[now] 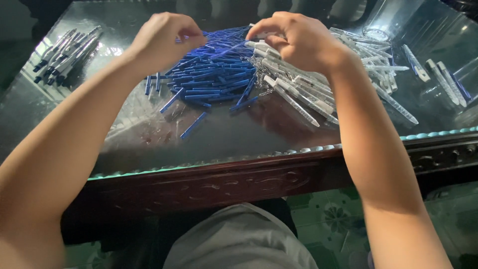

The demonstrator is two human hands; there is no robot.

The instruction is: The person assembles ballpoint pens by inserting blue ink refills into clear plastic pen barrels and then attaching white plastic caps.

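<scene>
Blue pen parts [214, 74] lie heaped at the middle of the counter [224, 137], under both hands. The left hand [162, 37] has its grip pinched together on a small blue piece over the heap's left edge. The right hand [298, 40] is curled, fingers closed on a white pen barrel [261, 47]. White barrels [308, 97] spread to the right, small metal springs [259, 69] between the two heaps. Assembled pens [64, 52] sit far left. Glass tops the dark carved wooden counter; its near edge stays open, tiled floor [328, 214] below.
</scene>
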